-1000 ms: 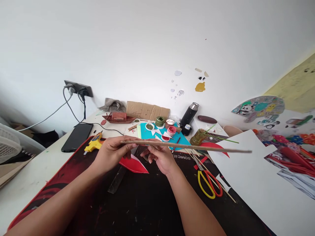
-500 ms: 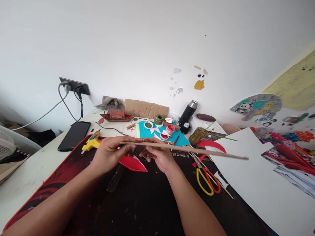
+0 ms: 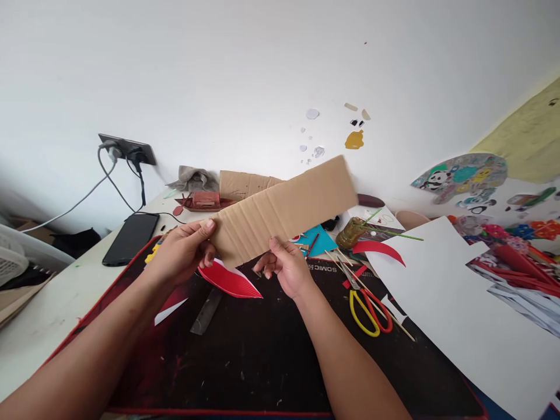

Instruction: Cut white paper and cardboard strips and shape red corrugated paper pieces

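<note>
A strip of brown cardboard [image 3: 284, 210] is held up over the mat, its broad face toward me and its right end tilted up. My left hand [image 3: 186, 245] pinches the left end, thumb on the near face. With thumb in front and fingers behind, my right hand [image 3: 286, 265] grips the lower edge near the middle. Below the strip lies a red pointed paper piece [image 3: 231, 281] with a white inner side. A dark ruler [image 3: 206, 312] rests on the mat just under it, and a white paper scrap [image 3: 170, 311] lies near my left wrist.
Scissors [image 3: 365, 309] with yellow and red handles lie on the dark mat [image 3: 245, 367], beside thin sticks. At the right are white paper sheets [image 3: 455, 303] and a jar of greenish liquid [image 3: 350, 233]. A phone [image 3: 131, 239] and a small model boat [image 3: 205, 201] are at the left.
The cardboard strip has turned from edge-on to face-on, and its right end has swung up. It now covers most of the paint pots and the flask.
</note>
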A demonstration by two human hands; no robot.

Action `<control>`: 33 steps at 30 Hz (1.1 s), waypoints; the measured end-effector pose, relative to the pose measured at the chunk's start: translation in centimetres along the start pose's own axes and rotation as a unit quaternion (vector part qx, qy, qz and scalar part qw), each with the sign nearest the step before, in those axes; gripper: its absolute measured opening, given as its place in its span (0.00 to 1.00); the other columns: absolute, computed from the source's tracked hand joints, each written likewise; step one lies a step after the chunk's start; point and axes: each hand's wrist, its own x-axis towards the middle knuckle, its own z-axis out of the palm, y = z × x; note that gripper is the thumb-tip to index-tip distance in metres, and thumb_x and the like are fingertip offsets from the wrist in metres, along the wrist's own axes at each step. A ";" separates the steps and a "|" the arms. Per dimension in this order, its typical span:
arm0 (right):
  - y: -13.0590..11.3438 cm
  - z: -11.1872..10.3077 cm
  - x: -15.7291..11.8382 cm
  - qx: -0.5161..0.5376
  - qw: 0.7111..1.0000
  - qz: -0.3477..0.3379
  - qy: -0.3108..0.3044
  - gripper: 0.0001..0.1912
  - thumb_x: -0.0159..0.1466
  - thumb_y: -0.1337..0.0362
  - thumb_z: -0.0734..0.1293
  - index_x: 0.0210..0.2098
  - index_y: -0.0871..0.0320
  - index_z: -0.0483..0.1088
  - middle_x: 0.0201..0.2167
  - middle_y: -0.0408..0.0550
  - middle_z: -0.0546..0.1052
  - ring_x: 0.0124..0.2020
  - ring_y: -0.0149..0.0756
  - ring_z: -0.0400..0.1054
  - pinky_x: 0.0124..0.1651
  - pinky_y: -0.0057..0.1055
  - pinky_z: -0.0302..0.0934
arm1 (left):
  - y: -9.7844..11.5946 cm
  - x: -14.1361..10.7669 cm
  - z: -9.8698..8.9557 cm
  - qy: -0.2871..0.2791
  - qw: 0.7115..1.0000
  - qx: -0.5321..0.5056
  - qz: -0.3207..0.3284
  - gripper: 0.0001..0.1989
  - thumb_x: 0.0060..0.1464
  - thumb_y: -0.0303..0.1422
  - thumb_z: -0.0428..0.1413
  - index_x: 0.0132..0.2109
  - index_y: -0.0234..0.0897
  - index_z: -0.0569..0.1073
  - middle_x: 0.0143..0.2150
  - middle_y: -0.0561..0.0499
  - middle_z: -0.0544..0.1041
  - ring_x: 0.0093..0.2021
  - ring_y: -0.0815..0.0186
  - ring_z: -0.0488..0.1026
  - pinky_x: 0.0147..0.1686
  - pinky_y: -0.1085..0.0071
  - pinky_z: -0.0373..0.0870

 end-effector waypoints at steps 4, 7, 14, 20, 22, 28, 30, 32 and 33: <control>0.3 0.2 0.0 -0.013 1.000 0.000 0.011 0.29 0.60 0.40 0.76 0.22 0.55 0.65 0.13 0.45 0.75 0.13 0.30 0.66 0.17 0.24 0.52 | -0.6 -0.1 0.5 0.018 0.999 -0.002 0.032 0.27 0.45 0.57 0.71 0.29 0.39 0.73 0.10 0.61 0.60 0.10 0.77 0.50 0.15 0.78 0.47; 0.3 0.3 0.0 -0.017 1.000 0.008 0.004 0.29 0.61 0.40 0.75 0.21 0.55 0.66 0.12 0.44 0.72 0.13 0.30 0.65 0.16 0.24 0.51 | -0.7 -0.1 0.8 0.030 0.999 -0.007 0.041 0.26 0.48 0.56 0.70 0.28 0.39 0.72 0.11 0.61 0.59 0.11 0.77 0.49 0.14 0.77 0.47; 0.1 0.2 0.2 0.013 0.998 0.015 0.058 0.25 0.57 0.43 0.77 0.30 0.59 0.73 0.16 0.43 0.74 0.14 0.32 0.68 0.14 0.24 0.52 | 0.0 0.2 -0.3 -0.072 0.997 0.005 -0.040 0.22 0.42 0.47 0.75 0.30 0.36 0.77 0.22 0.53 0.72 0.17 0.72 0.65 0.16 0.75 0.60; 0.4 0.1 0.2 0.016 0.997 0.044 0.061 0.23 0.58 0.45 0.76 0.26 0.58 0.71 0.13 0.43 0.71 0.12 0.31 0.66 0.13 0.23 0.53 | 0.4 -0.1 -0.6 -0.111 0.993 0.024 -0.024 0.22 0.45 0.45 0.75 0.44 0.37 0.85 0.36 0.44 0.82 0.31 0.61 0.78 0.26 0.71 0.75; 0.5 0.0 0.2 0.021 0.997 0.051 0.059 0.23 0.59 0.46 0.76 0.25 0.57 0.70 0.14 0.43 0.71 0.12 0.31 0.65 0.13 0.24 0.54 | 0.7 -0.4 -0.6 -0.113 0.993 0.032 -0.005 0.30 0.44 0.43 0.75 0.55 0.41 0.83 0.50 0.40 0.85 0.46 0.52 0.82 0.38 0.67 0.81; 0.7 0.1 0.2 0.027 0.996 0.060 0.061 0.21 0.59 0.49 0.75 0.23 0.57 0.69 0.14 0.43 0.71 0.11 0.31 0.64 0.12 0.25 0.54 | 1.5 -0.3 -3.0 -0.180 0.978 0.102 0.005 0.38 0.44 0.43 0.75 0.64 0.49 0.80 0.67 0.40 0.78 0.63 0.44 0.77 0.52 0.62 0.80; 0.6 0.1 0.2 0.026 0.995 0.060 0.073 0.21 0.59 0.50 0.74 0.22 0.57 0.68 0.13 0.43 0.71 0.11 0.30 0.63 0.12 0.25 0.54 | 1.5 0.0 -3.8 -0.193 0.973 0.128 0.020 0.28 0.44 0.40 0.75 0.55 0.47 0.85 0.63 0.41 0.81 0.58 0.48 0.79 0.49 0.66 0.80; 0.5 0.1 0.2 0.020 0.994 0.062 0.086 0.21 0.59 0.50 0.74 0.21 0.57 0.67 0.13 0.43 0.70 0.11 0.30 0.63 0.12 0.25 0.53 | 1.4 0.3 -4.1 -0.193 0.970 0.142 0.030 0.21 0.44 0.38 0.75 0.48 0.46 0.86 0.53 0.42 0.84 0.50 0.53 0.81 0.43 0.68 0.79; 0.5 0.1 0.2 0.016 0.994 0.063 0.090 0.21 0.59 0.50 0.74 0.21 0.57 0.68 0.13 0.43 0.70 0.11 0.30 0.63 0.12 0.24 0.53 | 1.5 0.3 -4.1 -0.194 0.969 0.148 0.033 0.19 0.45 0.37 0.75 0.46 0.45 0.86 0.49 0.44 0.85 0.46 0.55 0.81 0.41 0.69 0.79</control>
